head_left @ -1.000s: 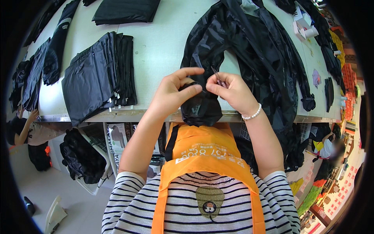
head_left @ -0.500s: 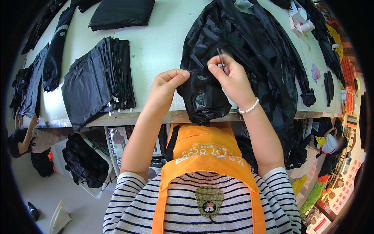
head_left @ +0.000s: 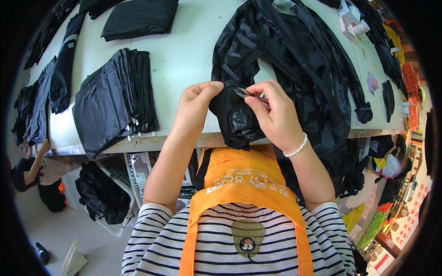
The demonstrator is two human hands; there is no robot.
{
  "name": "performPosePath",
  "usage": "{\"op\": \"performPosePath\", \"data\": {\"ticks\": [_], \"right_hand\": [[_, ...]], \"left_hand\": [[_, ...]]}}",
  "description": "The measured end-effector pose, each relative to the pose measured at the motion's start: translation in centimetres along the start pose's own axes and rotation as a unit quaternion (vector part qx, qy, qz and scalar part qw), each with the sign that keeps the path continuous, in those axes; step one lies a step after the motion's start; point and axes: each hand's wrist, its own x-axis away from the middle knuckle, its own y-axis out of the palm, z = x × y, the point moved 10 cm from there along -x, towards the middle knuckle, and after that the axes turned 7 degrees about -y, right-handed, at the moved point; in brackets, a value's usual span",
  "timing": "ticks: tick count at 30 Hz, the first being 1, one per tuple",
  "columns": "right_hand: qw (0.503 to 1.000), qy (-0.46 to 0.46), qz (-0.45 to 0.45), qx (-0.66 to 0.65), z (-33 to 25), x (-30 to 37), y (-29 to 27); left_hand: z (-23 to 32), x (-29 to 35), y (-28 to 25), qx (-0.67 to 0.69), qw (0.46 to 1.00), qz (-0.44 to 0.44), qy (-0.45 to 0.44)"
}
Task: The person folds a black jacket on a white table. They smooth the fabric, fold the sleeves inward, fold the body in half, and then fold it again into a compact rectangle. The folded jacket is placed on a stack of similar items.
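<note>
A shiny black garment (head_left: 317, 69) is spread over the table in front of me, one narrow part hanging at the front edge. My left hand (head_left: 199, 99) pinches the left side of that part between thumb and fingers. In my right hand (head_left: 275, 108) is a small pair of thread snips (head_left: 242, 93), held between thumb and fingers. Their blades point left, apart at the tips, right over the black cloth and close to my left fingertips. Whether they touch a thread is too small to tell.
Left of me lies a stack of folded black garments (head_left: 115, 92), with another folded one (head_left: 140, 18) behind. White spools (head_left: 360, 28) stand at the far right. Below the table, a white chair (head_left: 124, 216) holds a black bundle (head_left: 102, 191). People work at both sides.
My right hand has come down slightly, and the snips have swung from pointing away to pointing left at the cloth. My left hand keeps its pinch in nearly the same place.
</note>
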Motion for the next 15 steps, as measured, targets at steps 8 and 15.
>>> {"op": "performPosePath", "data": {"ticks": [8, 15], "right_hand": [[0.999, -0.006, 0.020, -0.025, 0.01, -0.41, -0.08], [0.998, -0.050, 0.038, 0.014, -0.97, -0.90, -0.05]], "left_hand": [[-0.50, -0.10, 0.50, 0.027, 0.999, -0.013, -0.015], [-0.46, 0.16, 0.95, 0.020, 1.000, -0.017, -0.013]]}}
